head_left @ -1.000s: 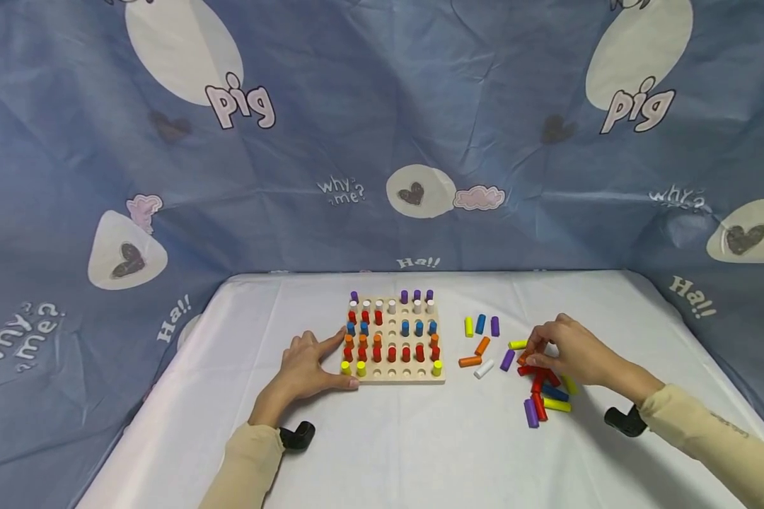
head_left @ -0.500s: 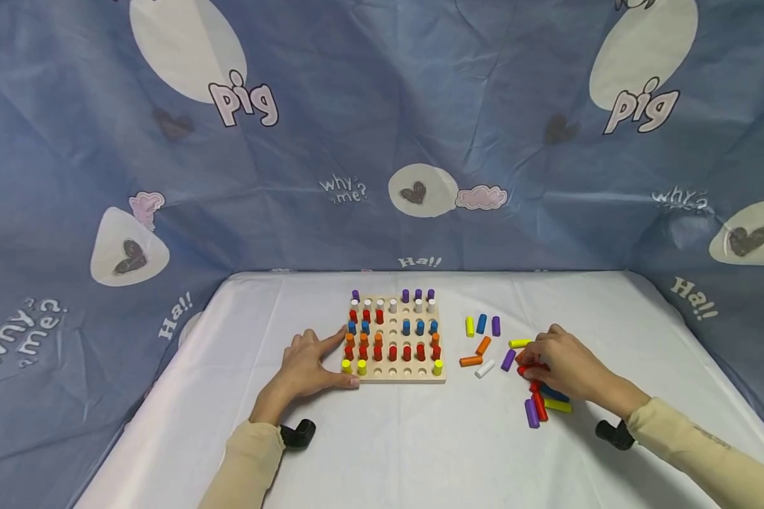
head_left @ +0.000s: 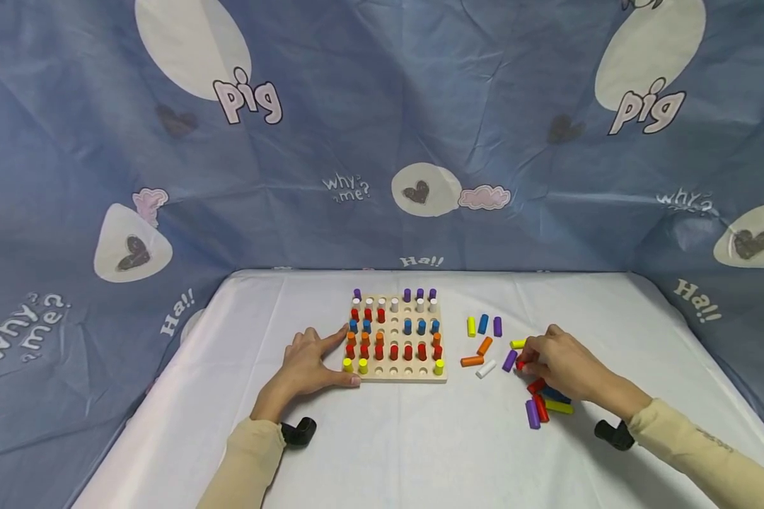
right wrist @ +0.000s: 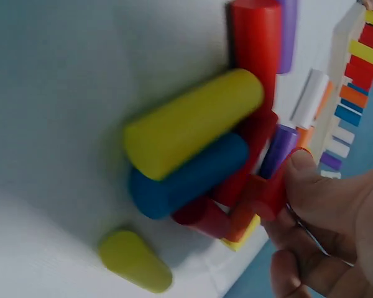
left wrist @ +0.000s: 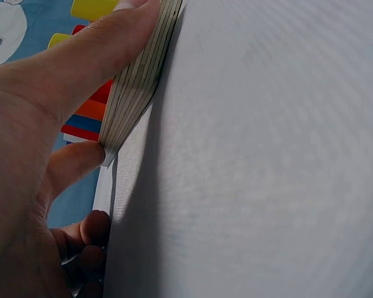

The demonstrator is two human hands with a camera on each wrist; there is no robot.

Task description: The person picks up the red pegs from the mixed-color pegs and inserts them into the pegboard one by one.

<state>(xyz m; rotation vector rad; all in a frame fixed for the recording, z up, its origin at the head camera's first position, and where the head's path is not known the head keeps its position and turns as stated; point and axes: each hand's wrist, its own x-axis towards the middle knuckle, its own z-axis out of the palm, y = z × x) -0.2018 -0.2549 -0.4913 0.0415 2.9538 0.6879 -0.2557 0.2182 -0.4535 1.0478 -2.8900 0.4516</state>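
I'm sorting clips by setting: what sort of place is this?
Probably a makeshift recording booth: a white-covered table, printed blue fabric hung behind it, and a pegboard with coloured pegs.

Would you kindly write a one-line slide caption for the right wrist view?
The right hand pinches a red peg near loose pegs, with the board in the background.

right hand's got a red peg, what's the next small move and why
Probably lift the red cylindrical peg toward the pale wooden pegboard: the right hand pinches it, the left hand rests against the board's edge, and the row with only three red pegs shows a bare hole.
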